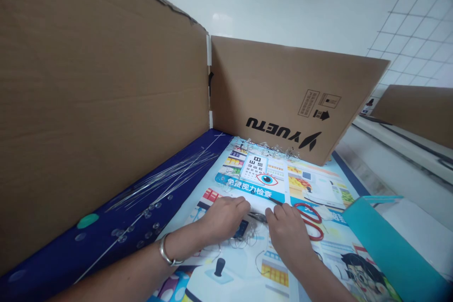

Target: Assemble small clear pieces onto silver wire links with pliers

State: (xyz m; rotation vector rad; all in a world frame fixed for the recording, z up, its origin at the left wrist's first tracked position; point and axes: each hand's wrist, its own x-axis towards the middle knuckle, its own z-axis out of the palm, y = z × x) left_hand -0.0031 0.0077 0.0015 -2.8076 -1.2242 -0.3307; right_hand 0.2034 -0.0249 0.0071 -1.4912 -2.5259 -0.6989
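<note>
My left hand [226,217], with a silver bangle on the wrist, is closed in a pinch over the printed table cover; what its fingertips hold is hidden. Close to its right, my right hand [288,231] is closed too, fingers curled. A slim dark metal piece [257,217] shows between the two hands; its kind and which hand grips it I cannot tell. Red-handled scissors [313,222] lie just beyond my right hand, their dark blades partly hidden by it. Thin loops of clear wire [246,240] lie below my left hand.
Tall cardboard panels stand at the left [106,80] and back [283,89]. Tangled clear wire pieces [269,147] line the back panel's foot. Long thin strands [166,174] lie on the blue strip at left. A teal folder-like box [392,245] sits at right.
</note>
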